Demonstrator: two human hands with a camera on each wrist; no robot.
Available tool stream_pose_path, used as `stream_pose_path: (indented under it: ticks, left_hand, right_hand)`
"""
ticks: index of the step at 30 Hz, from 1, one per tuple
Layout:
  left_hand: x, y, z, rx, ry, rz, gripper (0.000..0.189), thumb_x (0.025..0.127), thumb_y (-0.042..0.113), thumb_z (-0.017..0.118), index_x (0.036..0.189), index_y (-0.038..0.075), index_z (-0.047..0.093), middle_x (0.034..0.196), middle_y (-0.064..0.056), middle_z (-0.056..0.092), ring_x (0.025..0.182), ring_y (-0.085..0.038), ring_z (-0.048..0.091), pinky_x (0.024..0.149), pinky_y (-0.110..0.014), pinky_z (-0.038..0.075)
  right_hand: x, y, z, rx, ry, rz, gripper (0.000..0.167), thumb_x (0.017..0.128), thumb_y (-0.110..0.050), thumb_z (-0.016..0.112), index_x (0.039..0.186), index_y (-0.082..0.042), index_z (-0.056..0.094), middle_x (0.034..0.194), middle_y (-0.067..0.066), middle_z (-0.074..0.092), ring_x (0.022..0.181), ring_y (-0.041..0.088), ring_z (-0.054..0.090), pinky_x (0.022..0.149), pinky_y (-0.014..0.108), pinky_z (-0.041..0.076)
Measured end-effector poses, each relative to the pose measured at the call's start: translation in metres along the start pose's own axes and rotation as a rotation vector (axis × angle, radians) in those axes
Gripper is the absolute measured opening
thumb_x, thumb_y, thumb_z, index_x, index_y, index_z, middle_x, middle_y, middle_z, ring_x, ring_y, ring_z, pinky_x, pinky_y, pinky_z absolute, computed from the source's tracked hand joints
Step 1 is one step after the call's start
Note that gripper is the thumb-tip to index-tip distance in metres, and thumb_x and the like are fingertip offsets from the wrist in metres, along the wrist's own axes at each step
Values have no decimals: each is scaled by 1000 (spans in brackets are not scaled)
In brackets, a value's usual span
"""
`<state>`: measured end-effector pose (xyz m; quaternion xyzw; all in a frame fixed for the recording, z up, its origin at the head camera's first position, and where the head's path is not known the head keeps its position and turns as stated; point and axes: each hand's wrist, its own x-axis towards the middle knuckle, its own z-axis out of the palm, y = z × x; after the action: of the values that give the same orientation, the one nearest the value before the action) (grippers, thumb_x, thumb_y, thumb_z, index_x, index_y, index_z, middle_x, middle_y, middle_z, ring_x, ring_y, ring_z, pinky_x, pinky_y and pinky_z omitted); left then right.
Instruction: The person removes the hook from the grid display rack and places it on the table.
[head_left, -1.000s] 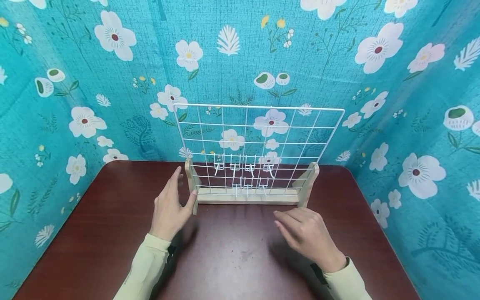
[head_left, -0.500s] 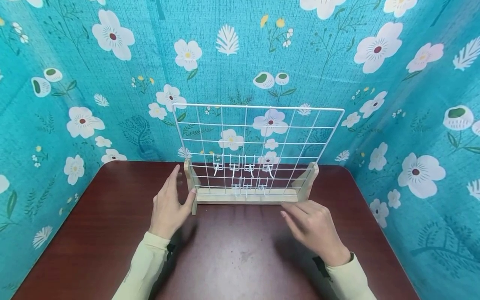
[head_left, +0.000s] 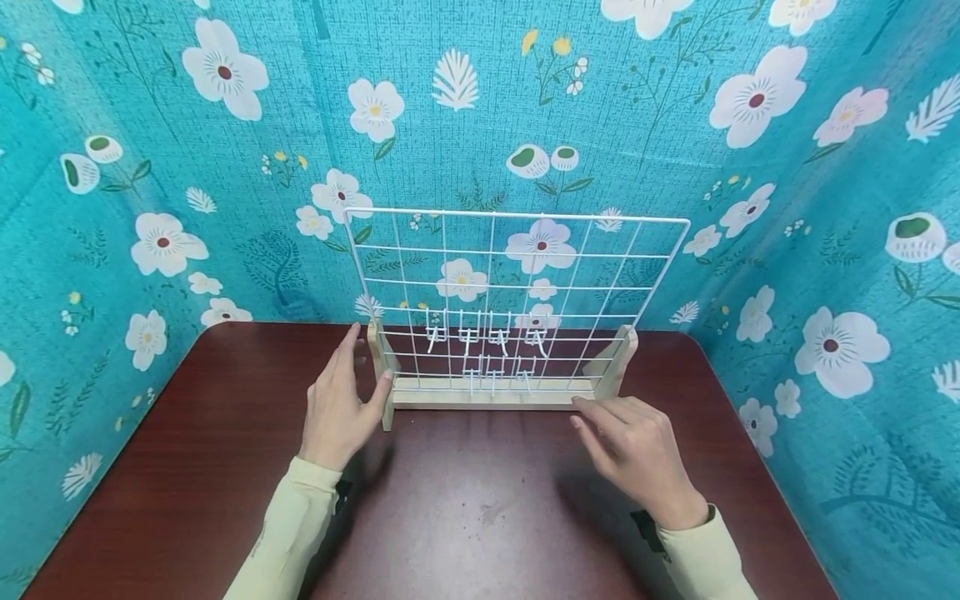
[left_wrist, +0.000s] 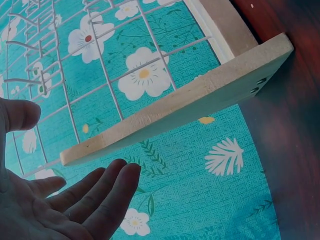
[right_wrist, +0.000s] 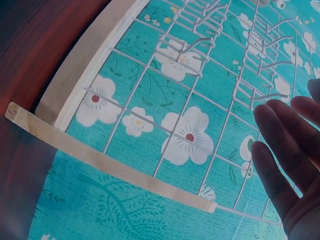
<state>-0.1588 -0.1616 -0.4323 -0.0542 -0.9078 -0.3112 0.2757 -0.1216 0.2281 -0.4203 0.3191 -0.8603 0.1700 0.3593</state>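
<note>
A white wire grid rack (head_left: 517, 215) stands upright in a pale wooden base (head_left: 495, 401) on the table. Several white wire hooks (head_left: 498, 336) hang in two rows on its lower half. Beside the left wooden upright (left_wrist: 165, 103), my left hand (head_left: 337, 408) has its fingers extended outside and its thumb on the inner side; the left wrist view shows a gap between fingers and wood. My right hand (head_left: 637, 454) hovers before the base's right end, fingers loosely bent and holding nothing. From the right wrist, its fingers (right_wrist: 272, 125) appear apart from the right upright (right_wrist: 125, 171).
The dark red-brown table (head_left: 480, 517) has rounded back corners and a few small specks near its middle. Behind and on both sides hangs a teal floral cloth (head_left: 300, 125), close to the table's back edge.
My right hand has shifted right and slightly toward the rack, its fingertips now at the base's right end. My left hand stays almost where it was. The rack and hooks are unmoved.
</note>
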Motion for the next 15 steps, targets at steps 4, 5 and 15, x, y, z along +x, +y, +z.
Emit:
stream_pose_path:
  ticks: [4,5,15]
  left_hand:
    - [3,0,2,-3,2,-1,79,94,33,73,162,12,37,147,-20,61,120,-42,68,86,-67,56]
    - [4,0,2,-3,2,1,80,94,32,73,162,12,37,147,-20,60,121,-43,67,87,-67,56]
    - [7,1,2,1,1,-9,80,94,35,72,162,12,37,150,-20,59,125,-44,65,89,-71,53]
  right_hand:
    - [1,1,-2,-7,3,3,30,80,-16,82,109,-9,80,83,4,79,66,15,69,60,36,55]
    - [1,1,-2,-9,1,5,30,79,-16,82,109,-9,80,83,4,80,66,15,69,60,36,55]
    - [8,3,-4,-16,73,-8,38,106,-36,55,105,-8,81,78,5,78,64,18,69,58,39,56]
